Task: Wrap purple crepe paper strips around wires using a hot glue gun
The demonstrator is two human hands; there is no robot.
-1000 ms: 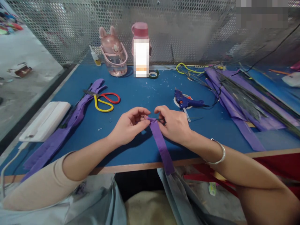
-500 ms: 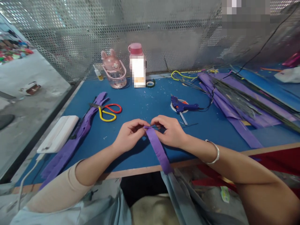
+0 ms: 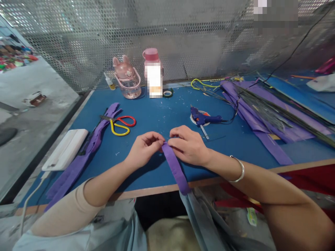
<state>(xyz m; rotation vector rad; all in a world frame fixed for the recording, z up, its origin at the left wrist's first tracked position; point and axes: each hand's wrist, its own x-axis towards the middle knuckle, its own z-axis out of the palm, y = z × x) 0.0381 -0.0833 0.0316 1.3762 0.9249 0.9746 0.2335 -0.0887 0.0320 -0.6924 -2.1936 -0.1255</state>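
A narrow purple fabric strip (image 3: 174, 165) runs from my fingertips down over the table's front edge toward my lap. My left hand (image 3: 145, 150) pinches its upper end between thumb and forefinger. Against the same end, from the other side, my right hand (image 3: 190, 146) has its thumb and forefinger closed on the strip. A thin dark wire shows faintly beyond my right hand, over the table; where it meets the strip is hidden by my fingers.
Red-and-yellow-handled scissors (image 3: 121, 125) lie left, by bunched purple strips (image 3: 95, 139) and a white power bank (image 3: 65, 150). A blue glue gun (image 3: 205, 118) rests ahead right. Purple sheets and dark stems (image 3: 277, 115) cover the right. Bottles (image 3: 128, 82) and green tape (image 3: 168, 92) stand behind.
My right hand has shifted its fingers closer to the strip's end, with its forefinger lifted and curled differently. The thin wire has turned slightly. My left hand keeps its pinch.
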